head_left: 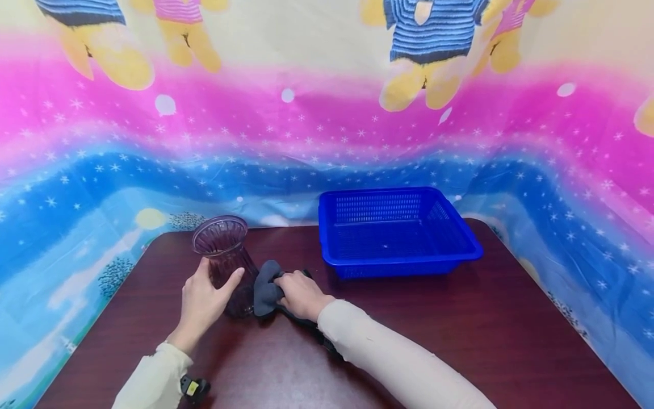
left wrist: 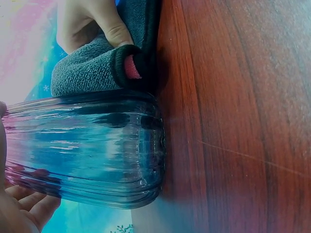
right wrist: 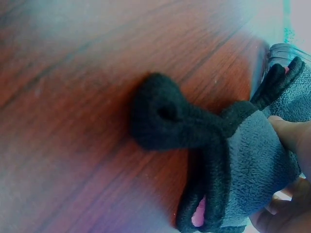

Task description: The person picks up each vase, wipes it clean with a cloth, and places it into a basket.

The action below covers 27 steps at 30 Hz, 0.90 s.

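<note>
A clear, faintly purple ribbed glass vase (head_left: 225, 261) with a flared rim stands on the table, its base against the wood in the left wrist view. My left hand (head_left: 201, 301) grips its side, thumb on the near face and fingers round the far side. With my right hand (head_left: 305, 296) I pinch a bunched dark grey cloth (head_left: 267, 289), which lies against the vase's right side near the base. Dark edging and a bit of pink show on the folded cloth (right wrist: 257, 165) in the right wrist view. Its loose part hangs below my right hand.
A blue plastic basket (head_left: 398, 261) with slotted walls sits at the back right of the dark red-brown wooden table (head_left: 460, 341). Behind the table hangs a colourful printed curtain (head_left: 286, 130). A small black device (head_left: 196, 388) is at my left sleeve.
</note>
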Each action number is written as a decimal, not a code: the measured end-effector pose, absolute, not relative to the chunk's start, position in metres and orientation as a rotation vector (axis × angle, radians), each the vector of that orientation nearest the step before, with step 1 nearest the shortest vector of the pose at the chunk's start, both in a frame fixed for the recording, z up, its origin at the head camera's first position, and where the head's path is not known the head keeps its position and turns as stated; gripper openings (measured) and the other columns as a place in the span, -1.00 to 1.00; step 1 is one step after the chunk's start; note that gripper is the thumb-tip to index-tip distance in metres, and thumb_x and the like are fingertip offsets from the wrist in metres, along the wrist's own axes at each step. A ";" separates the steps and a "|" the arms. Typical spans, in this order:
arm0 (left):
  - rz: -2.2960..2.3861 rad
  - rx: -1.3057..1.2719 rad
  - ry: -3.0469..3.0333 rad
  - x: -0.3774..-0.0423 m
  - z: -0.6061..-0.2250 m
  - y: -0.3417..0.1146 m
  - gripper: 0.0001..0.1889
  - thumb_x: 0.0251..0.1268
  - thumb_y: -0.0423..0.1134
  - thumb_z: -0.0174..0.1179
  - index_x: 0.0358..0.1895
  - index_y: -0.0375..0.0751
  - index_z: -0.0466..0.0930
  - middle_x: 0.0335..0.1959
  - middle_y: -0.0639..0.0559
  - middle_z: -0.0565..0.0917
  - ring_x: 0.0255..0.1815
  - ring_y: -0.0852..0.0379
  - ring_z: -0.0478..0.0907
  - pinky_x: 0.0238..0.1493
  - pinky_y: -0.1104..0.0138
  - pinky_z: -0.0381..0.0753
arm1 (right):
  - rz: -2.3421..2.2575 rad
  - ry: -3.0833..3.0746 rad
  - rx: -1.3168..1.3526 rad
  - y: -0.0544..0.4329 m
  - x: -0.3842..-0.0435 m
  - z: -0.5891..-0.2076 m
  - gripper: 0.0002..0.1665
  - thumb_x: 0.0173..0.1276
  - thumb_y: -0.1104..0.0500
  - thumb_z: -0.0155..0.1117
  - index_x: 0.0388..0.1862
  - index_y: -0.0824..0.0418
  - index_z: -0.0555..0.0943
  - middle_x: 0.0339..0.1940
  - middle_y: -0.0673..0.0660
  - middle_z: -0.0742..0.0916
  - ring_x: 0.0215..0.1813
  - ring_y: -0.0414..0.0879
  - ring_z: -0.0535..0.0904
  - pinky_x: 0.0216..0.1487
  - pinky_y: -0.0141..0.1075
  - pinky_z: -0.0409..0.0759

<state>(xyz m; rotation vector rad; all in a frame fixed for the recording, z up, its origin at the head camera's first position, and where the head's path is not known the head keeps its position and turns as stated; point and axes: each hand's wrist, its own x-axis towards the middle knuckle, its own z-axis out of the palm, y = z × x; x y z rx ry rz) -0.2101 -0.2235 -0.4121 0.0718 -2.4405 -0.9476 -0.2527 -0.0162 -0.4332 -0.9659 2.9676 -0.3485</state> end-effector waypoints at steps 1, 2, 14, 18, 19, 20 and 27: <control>-0.947 0.070 -2.439 -0.210 -0.412 -0.224 -0.44 0.21 0.10 0.37 0.08 -0.22 0.48 -0.17 -0.37 0.73 -0.07 -0.37 0.66 -0.05 -0.18 0.53 | -0.346 2.967 -0.968 -0.016 -0.253 -0.433 -0.80 0.34 0.13 0.40 -0.06 0.05 0.70 -0.07 0.04 0.80 -0.05 0.00 0.66 0.06 -0.19 0.63; -0.945 0.069 -2.438 -0.210 -0.412 -0.224 -0.45 0.21 0.10 0.37 0.08 -0.22 0.49 -0.18 -0.37 0.73 -0.08 -0.37 0.66 -0.05 -0.18 0.53 | -0.344 2.966 -0.971 -0.017 -0.253 -0.433 -0.80 0.34 0.13 0.40 -0.06 0.06 0.70 -0.07 0.05 0.80 -0.05 0.00 0.66 0.06 -0.19 0.63; -0.929 0.066 -2.428 -0.210 -0.413 -0.223 -0.47 0.20 0.10 0.37 0.00 -0.25 0.49 -0.26 -0.36 0.72 -0.15 -0.37 0.65 -0.11 -0.18 0.53 | -0.379 2.936 -0.964 -0.016 -0.253 -0.428 -0.77 0.36 0.12 0.40 -0.03 0.08 0.71 -0.07 0.04 0.78 -0.03 -0.02 0.64 0.09 -0.21 0.61; -0.931 0.061 -2.423 -0.210 -0.413 -0.223 -0.46 0.19 0.10 0.38 0.02 -0.24 0.49 -0.25 -0.37 0.72 -0.15 -0.38 0.66 -0.11 -0.18 0.53 | -0.404 2.931 -0.966 -0.016 -0.253 -0.423 -0.73 0.37 0.11 0.39 0.02 0.09 0.70 -0.06 0.05 0.77 -0.01 -0.03 0.64 0.11 -0.20 0.61; -0.932 0.060 -2.423 -0.211 -0.414 -0.223 -0.46 0.19 0.09 0.38 0.03 -0.24 0.49 -0.24 -0.37 0.72 -0.14 -0.38 0.66 -0.11 -0.19 0.53 | -0.409 2.932 -0.968 -0.016 -0.253 -0.422 -0.73 0.37 0.10 0.39 0.03 0.09 0.70 -0.06 0.05 0.77 0.00 -0.03 0.64 0.11 -0.19 0.62; -0.932 0.060 -2.423 -0.211 -0.414 -0.223 -0.46 0.19 0.10 0.38 0.04 -0.24 0.49 -0.23 -0.38 0.73 -0.13 -0.39 0.66 -0.11 -0.19 0.53 | -0.411 2.937 -0.974 -0.016 -0.253 -0.420 -0.74 0.36 0.10 0.40 0.01 0.08 0.71 -0.08 0.04 0.77 -0.01 -0.03 0.64 0.08 -0.20 0.63; -0.917 0.070 -2.427 -0.211 -0.414 -0.223 -0.43 0.20 0.10 0.38 0.06 -0.26 0.49 -0.21 -0.41 0.72 -0.11 -0.43 0.66 -0.11 -0.20 0.53 | -0.430 2.962 -1.019 -0.017 -0.254 -0.408 -0.84 0.34 0.09 0.42 -0.12 0.06 0.71 -0.17 0.03 0.78 -0.05 -0.04 0.67 0.01 -0.21 0.63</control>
